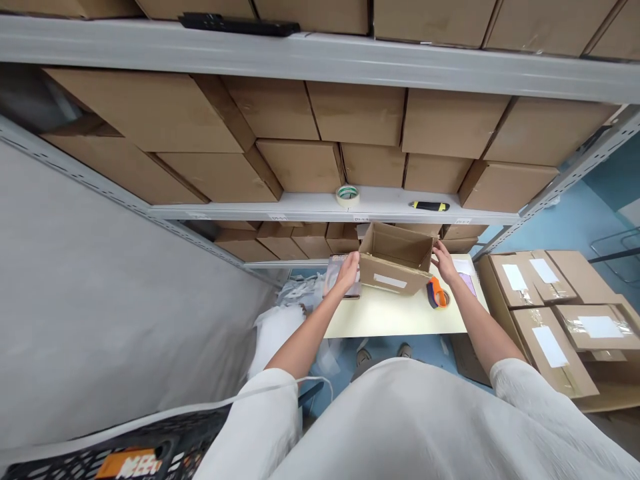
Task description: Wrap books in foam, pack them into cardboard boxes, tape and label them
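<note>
An open-topped cardboard box point(383, 276) with a white label on its near side is held between my two hands above the cream table point(395, 321). My left hand point(349, 270) grips its left side. On the opposite side, the fingers of my right hand point(443, 261) close on the box's right edge near the top. Close by my right forearm lies an orange and blue tape dispenser point(437, 293). A flat printed package point(353, 289) sits partly behind my left hand.
Shelves packed with cardboard boxes point(355, 113) stand ahead. A tape roll point(347, 195) and a yellow-black utility knife point(430, 206) rest on the shelf edge. Labelled cartons point(550, 353) stand at right. White wrapping material point(280, 333) is left of the table, and a black crate point(185, 440) stands lower left.
</note>
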A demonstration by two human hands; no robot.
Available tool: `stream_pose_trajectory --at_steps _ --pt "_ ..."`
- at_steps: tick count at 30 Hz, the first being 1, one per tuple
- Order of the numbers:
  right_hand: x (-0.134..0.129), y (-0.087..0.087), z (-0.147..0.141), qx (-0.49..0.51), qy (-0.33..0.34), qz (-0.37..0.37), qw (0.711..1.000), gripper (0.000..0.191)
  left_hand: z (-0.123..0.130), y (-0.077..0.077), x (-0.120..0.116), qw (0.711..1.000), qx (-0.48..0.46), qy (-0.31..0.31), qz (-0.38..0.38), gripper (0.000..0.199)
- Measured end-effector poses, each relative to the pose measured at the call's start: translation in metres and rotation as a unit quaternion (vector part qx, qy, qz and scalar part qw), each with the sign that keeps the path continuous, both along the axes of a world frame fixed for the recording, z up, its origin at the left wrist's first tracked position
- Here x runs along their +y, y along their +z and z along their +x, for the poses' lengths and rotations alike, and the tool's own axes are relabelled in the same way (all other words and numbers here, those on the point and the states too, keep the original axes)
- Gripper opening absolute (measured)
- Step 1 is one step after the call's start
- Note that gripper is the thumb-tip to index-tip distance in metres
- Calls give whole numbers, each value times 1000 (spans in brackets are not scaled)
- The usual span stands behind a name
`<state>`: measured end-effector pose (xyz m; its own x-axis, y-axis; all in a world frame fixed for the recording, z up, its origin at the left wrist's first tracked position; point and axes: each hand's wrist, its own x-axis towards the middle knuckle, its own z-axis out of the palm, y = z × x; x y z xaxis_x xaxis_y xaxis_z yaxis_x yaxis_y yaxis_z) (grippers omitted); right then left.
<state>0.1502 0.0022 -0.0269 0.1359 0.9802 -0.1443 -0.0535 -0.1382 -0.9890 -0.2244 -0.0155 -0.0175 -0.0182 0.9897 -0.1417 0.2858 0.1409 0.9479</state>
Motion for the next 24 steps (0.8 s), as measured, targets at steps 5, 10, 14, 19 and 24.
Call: stream_pose_trajectory --at_steps 5,10,14,19,24 --pt "4 8 1 -38 -1 -3 999 74 11 12 -7 996 56 -54 54 55" --pt "8 9 3 -43 22 9 999 76 18 9 -4 997 19 -40 66 54" --pt "13 6 4 -53 22 18 998 81 12 6 -4 997 -3 -57 46 61" --pt "23 2 -1 -80 15 50 995 72 6 5 -9 995 -3 -82 58 69" --pt "27 0 -5 -121 -45 73 989 65 5 8 -12 990 21 -88 107 73"
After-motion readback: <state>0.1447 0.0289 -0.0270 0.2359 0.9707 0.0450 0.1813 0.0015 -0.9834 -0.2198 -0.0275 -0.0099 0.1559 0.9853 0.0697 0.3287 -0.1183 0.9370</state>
